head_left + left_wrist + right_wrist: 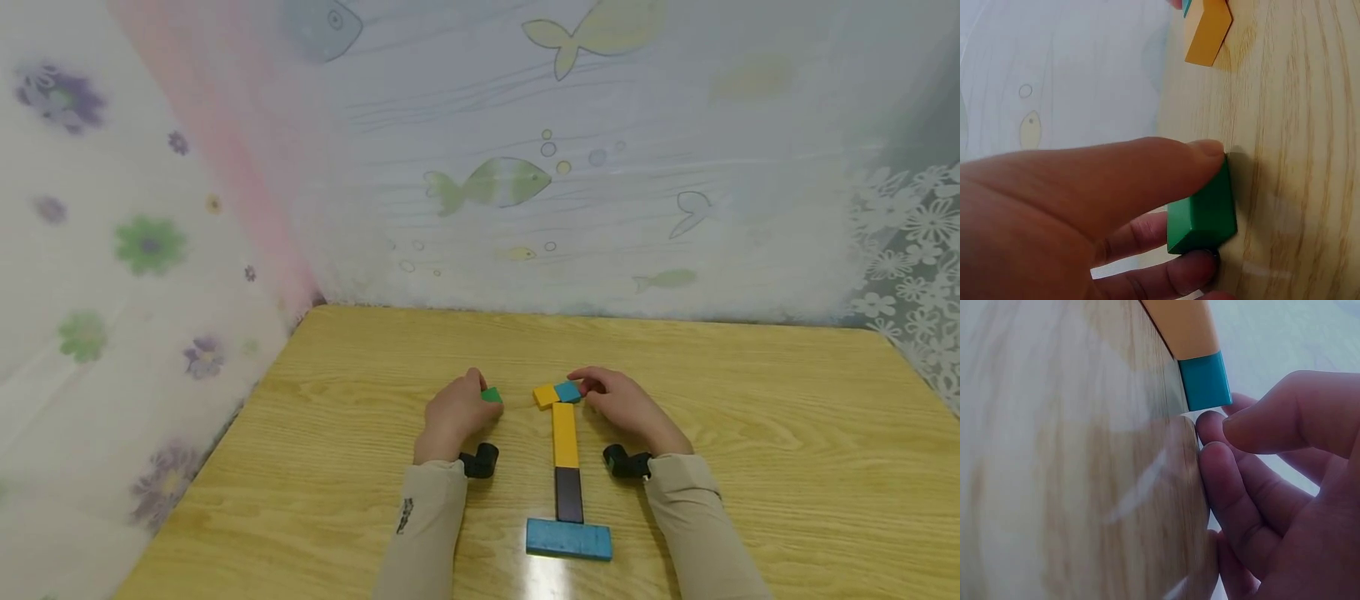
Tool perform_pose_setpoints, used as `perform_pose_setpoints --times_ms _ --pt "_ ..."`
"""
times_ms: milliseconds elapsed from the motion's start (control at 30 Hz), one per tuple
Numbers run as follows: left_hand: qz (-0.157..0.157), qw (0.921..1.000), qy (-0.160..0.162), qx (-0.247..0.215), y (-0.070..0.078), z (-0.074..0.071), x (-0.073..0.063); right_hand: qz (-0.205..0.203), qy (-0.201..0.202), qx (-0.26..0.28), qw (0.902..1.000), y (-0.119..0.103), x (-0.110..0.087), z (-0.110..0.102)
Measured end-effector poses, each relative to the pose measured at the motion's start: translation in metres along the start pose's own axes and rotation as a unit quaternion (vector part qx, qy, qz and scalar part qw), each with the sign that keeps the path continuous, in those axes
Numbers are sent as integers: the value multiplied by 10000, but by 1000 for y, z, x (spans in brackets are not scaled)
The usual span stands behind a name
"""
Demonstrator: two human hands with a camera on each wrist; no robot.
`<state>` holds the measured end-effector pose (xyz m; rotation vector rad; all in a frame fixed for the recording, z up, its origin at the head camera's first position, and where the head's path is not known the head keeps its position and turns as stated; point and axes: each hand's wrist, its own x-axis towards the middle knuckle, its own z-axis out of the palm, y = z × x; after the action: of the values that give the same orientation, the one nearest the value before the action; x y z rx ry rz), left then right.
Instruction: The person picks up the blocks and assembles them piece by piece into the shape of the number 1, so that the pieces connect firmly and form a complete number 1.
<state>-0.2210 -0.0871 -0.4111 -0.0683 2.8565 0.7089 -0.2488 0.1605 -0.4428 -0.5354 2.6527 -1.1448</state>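
My left hand (456,412) pinches a small green block (1210,209) between thumb and fingers, close over the table. In the head view, my right hand (626,408) is beside a small blue block (567,392), its loosely bent fingertips right at the block's right end. The right wrist view shows that block as teal (1205,381), with the thumb and fingers just past its end. A small yellow block (546,396) adjoins the blue one on the left. Below this pair runs a long yellow block (566,435), then a dark block (568,495).
A long blue block (568,539) lies crosswise at the near end of the column. The wooden table (315,467) meets a wall covering printed with fish (510,183) at the back and a flowered one (150,242) on the left. Small black cameras sit at both wrists.
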Motion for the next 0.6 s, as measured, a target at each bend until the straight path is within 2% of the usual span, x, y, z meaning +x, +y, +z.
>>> perform_pose_setpoints --times_ms 200,433,600 --pt "108 9999 -59 -24 0 -2 -1 20 33 4 10000 0 0 0" --pt "373 9985 -377 -141 -7 -2 1 -22 12 8 10000 -1 0 0" --pt "415 9985 -357 -87 -7 -3 1 -4 -1 41 10000 0 0 0"
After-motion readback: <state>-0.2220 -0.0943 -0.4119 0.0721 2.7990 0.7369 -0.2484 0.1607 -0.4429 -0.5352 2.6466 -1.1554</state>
